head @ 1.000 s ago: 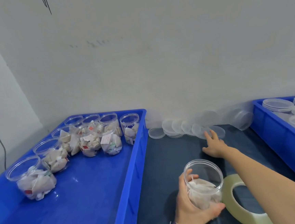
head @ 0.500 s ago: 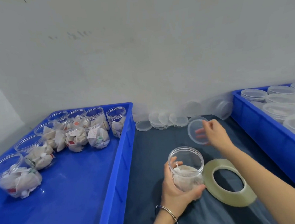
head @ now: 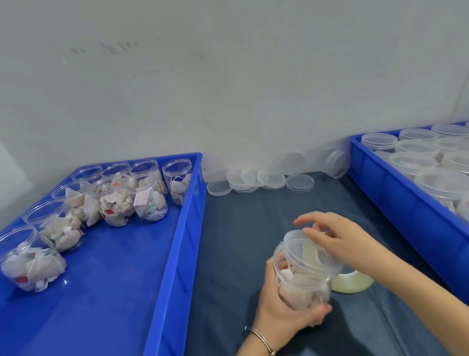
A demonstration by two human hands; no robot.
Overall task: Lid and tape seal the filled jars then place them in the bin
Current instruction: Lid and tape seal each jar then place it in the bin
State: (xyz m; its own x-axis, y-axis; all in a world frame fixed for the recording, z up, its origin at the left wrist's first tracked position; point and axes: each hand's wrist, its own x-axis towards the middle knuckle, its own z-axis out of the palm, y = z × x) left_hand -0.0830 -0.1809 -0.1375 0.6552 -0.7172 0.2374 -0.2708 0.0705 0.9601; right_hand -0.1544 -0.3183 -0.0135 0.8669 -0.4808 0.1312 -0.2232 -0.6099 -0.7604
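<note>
My left hand (head: 281, 307) grips a clear jar (head: 303, 285) filled with white sachets, lifted and tilted over the dark mat. My right hand (head: 338, 239) holds a clear lid (head: 305, 252) against the jar's mouth, fingers curled over its rim. A roll of clear tape (head: 351, 281) lies flat on the mat just behind the jar, mostly hidden by my right forearm. Loose lids (head: 270, 177) lie in a row by the wall. The blue bin (head: 418, 218) on the right holds several lidded jars (head: 440, 182).
A blue tray (head: 156, 270) on the left carries several open filled jars (head: 116, 202) along its far and left sides. A white wall closes the back. The dark mat (head: 232, 234) lies between tray and bin.
My right hand picked a lid from the row by the wall and brought it onto the jar's mouth. My left hand lifted and tilted the jar.
</note>
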